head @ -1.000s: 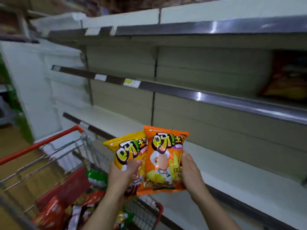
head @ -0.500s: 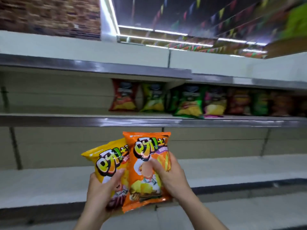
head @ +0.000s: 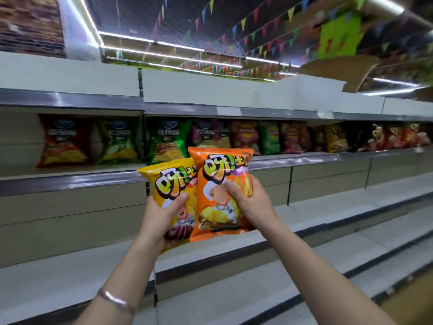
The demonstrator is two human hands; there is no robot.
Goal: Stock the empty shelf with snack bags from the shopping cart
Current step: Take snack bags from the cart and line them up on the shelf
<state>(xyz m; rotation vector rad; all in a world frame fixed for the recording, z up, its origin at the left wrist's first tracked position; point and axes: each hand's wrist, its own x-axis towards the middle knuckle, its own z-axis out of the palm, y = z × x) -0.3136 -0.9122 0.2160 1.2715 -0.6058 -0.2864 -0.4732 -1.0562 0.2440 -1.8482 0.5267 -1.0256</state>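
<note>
— What's the left hand (head: 164, 214) gripping?

— The yellow bag (head: 171, 184); the thumb's lying across its front, the fingers curling behind it.

— And the right hand (head: 249, 202)?

— It's pinching the orange bag (head: 222, 191), thumb on the front, fingers wrapping the right edge. That bag's overlapping the yellow one.

— How many bags?

— Two, both hovering before the stocked shelf (head: 293, 160), above the bare shelf (head: 58, 273).

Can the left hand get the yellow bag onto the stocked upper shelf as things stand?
Probably yes. The left hand grips the yellow bag just in front of the upper shelf, nothing between them, though the orange bag overlaps its right edge.
</note>
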